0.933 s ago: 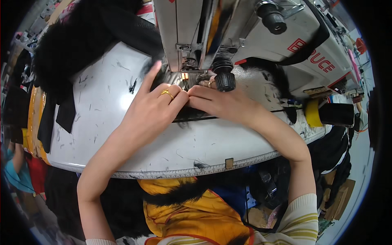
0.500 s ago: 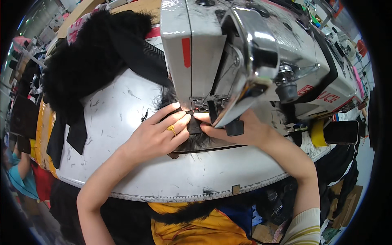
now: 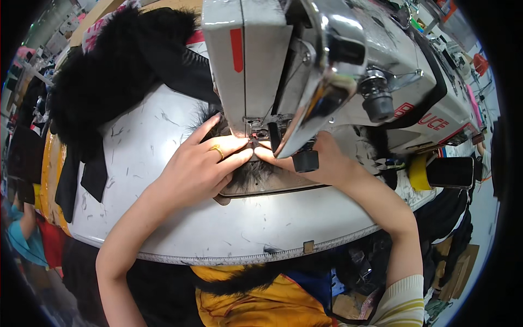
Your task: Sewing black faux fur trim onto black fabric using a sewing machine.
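Fingertips of both hands meet under the needle of the sewing machine (image 3: 283, 71), pressing a black furry piece (image 3: 248, 174) flat on the machine bed. The left hand (image 3: 199, 166) lies palm down, fingers extended and close together, a gold ring (image 3: 218, 151) on one. The right hand (image 3: 321, 161) is partly hidden behind the machine head; its fingers pinch the fur's edge. Both forearms angle inward over the white table (image 3: 218, 234). A black fur pile (image 3: 103, 82) sits at the far left.

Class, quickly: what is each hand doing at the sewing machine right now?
Left hand: fingers flat, pressing the black furry fabric beside the needle.
Right hand: fingertips pressing the same fabric; partly hidden by the sewing machine.
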The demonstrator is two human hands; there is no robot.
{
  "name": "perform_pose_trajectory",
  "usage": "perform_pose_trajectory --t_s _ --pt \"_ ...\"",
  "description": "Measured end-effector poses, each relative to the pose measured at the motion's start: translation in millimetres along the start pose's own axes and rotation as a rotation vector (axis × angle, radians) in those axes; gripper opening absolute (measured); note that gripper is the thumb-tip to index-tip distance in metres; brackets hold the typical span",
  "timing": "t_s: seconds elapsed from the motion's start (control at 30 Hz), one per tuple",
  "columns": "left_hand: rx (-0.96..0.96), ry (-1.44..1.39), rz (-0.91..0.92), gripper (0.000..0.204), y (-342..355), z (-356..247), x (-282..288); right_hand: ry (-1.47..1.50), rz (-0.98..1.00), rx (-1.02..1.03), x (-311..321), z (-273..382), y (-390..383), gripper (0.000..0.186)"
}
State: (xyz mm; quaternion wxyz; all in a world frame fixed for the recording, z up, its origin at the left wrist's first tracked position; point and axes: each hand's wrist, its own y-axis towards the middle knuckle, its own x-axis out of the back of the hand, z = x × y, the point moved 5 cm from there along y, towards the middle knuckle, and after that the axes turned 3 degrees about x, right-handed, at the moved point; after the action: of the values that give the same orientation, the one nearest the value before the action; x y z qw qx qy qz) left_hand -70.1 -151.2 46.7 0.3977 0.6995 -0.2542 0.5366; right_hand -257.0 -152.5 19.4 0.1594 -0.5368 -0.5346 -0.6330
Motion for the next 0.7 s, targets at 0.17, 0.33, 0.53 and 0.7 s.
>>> perform_pose_trajectory --t_s 0.17,0.33,0.53,0.7 --pt "0.115 -0.193 0.111 0.042 7 17 0 0.076 0.081 -0.051 4 -14 3 0.005" --pt "0.124 -0.27 0.017 0.042 3 23 -1 0.084 0.219 -0.096 -5 -14 1 0.003" --pt "0.107 -0.213 0.03 0.041 0 23 -10 0.159 0.623 -0.204 -19 -10 -10 0.033" --pt "0.095 -0.173 0.018 0.042 1 23 -13 0.318 0.363 -0.226 -5 -11 -2 0.034"
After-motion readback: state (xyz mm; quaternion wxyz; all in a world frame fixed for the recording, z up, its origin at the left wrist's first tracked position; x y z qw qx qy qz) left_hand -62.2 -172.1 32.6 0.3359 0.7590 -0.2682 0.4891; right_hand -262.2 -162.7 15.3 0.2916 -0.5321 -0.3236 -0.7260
